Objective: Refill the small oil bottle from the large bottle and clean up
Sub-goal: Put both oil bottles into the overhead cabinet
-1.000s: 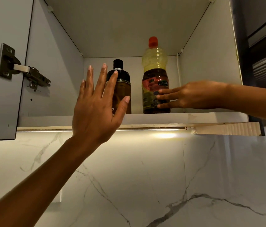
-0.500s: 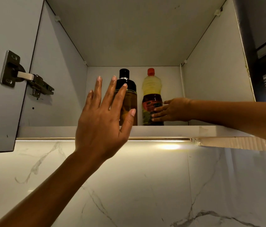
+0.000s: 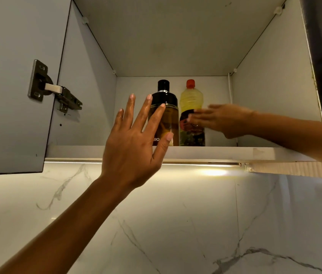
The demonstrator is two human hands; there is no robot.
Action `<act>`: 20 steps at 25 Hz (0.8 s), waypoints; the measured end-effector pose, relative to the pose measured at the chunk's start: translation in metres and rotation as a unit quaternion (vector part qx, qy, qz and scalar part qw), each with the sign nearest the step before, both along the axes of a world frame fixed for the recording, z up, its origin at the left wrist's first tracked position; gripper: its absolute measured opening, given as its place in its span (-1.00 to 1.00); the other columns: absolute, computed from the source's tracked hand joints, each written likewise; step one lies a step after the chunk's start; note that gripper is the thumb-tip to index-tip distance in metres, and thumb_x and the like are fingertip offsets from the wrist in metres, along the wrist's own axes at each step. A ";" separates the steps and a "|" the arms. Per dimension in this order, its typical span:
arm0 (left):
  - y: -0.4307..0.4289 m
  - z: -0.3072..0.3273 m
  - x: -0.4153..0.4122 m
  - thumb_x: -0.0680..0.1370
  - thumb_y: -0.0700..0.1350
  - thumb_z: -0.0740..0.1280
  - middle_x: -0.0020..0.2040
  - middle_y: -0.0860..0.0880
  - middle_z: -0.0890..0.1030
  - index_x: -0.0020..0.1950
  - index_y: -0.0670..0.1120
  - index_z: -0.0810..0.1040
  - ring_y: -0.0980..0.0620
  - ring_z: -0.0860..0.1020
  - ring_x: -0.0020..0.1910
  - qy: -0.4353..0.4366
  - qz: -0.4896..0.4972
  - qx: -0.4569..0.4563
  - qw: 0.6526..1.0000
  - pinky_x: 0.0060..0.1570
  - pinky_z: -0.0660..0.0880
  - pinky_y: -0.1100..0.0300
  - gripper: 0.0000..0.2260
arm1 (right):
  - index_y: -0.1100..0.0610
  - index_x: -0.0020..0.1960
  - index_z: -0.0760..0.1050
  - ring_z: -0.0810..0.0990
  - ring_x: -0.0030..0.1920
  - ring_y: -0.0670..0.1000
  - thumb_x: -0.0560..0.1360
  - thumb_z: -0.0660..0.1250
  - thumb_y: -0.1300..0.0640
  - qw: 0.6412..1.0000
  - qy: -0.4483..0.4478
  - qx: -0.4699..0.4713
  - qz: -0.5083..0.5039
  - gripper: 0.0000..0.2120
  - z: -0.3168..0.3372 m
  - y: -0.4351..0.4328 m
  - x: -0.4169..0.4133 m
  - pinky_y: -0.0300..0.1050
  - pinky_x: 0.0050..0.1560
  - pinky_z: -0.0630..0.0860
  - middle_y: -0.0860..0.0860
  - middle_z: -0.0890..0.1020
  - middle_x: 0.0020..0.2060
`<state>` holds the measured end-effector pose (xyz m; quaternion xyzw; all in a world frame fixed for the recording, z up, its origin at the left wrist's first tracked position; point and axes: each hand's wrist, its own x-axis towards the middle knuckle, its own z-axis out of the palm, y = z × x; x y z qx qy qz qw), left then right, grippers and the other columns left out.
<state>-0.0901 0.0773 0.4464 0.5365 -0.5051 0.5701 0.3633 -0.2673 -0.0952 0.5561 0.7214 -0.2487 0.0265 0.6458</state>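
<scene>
**Two oil bottles upright in the open wall cupboard**

Both bottles stand upright, caps up, side by side on the cupboard shelf point(image 3: 195, 152). The small oil bottle point(image 3: 166, 117), black-topped, holds amber oil; the large bottle point(image 3: 191, 107), red-capped, holds yellow oil. The left hand point(image 3: 134, 143) is spread wide, empty, before the small bottle. The right hand point(image 3: 221, 119) is blurred at the large bottle; I can't tell its grip.

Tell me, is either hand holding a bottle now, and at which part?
Neither, as far as shown. The left hand is spread open before the dark bottle. The right hand, blurred, has open fingers by the label of the yellow bottle; contact cannot be told.
</scene>
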 end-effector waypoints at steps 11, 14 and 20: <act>0.017 -0.005 0.028 0.54 0.26 -0.24 0.52 -0.07 0.08 0.47 0.09 0.07 -0.10 -0.15 0.47 -0.014 0.045 -0.021 0.999 0.44 -0.17 -0.10 -0.45 | 0.11 0.45 0.07 0.17 0.38 0.24 0.10 0.50 0.44 0.908 0.162 -0.150 0.356 0.05 -0.015 0.074 -0.002 0.32 0.26 0.27 0.16 0.18 0.40; 0.014 -0.006 0.030 0.55 0.24 -0.22 0.51 -0.07 0.10 0.47 0.08 0.09 -0.12 -0.11 0.48 -0.019 0.039 -0.036 0.998 0.44 -0.16 -0.08 -0.47 | 0.11 0.44 0.16 0.20 0.38 0.22 0.04 0.59 0.36 0.917 0.174 -0.120 0.339 0.07 -0.018 0.074 0.013 0.32 0.25 0.27 0.14 0.19 0.40; 0.011 -0.008 0.033 0.57 0.21 -0.18 0.49 -0.09 0.19 0.46 0.04 0.16 -0.16 -0.02 0.49 -0.032 0.035 -0.058 0.997 0.44 -0.06 -0.09 -0.48 | 0.06 0.44 -0.18 -0.20 0.43 0.14 0.33 0.38 0.37 0.949 0.191 -0.067 0.244 -0.06 -0.012 0.038 0.043 0.13 0.36 -0.10 0.05 -0.15 0.45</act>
